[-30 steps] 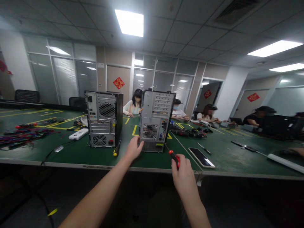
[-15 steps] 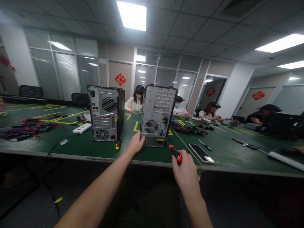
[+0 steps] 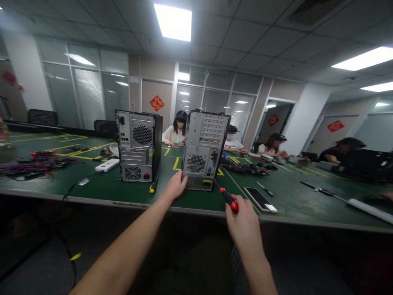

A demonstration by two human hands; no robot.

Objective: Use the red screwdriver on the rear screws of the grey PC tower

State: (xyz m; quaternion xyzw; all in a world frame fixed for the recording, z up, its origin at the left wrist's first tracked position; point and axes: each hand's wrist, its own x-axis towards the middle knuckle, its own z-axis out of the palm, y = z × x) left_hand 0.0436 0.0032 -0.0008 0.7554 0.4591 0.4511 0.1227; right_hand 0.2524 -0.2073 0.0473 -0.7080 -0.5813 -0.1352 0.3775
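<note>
- Fingers of the right hand (image 3: 245,221) are clamped on the rounded red-and-black screwdriver (image 3: 229,199); its shaft is pointed toward the computer case (image 3: 194,141).
- Left hand (image 3: 175,185) is set at the computer case's lower left edge; finger closure cannot be told.
- Yellow label (image 3: 207,181): too small to be read. Red door sign (image 3: 156,103): gold characters.
- Computer case is stood upright on the green table (image 3: 199,202); back, perforated grey metal.

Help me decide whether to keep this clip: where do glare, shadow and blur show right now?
All in the head view: the central ceiling light glares white; a bright reflection sits on the phone; the space under the table is dark; the wires at far left look soft, the screwdriver clearer.
</note>
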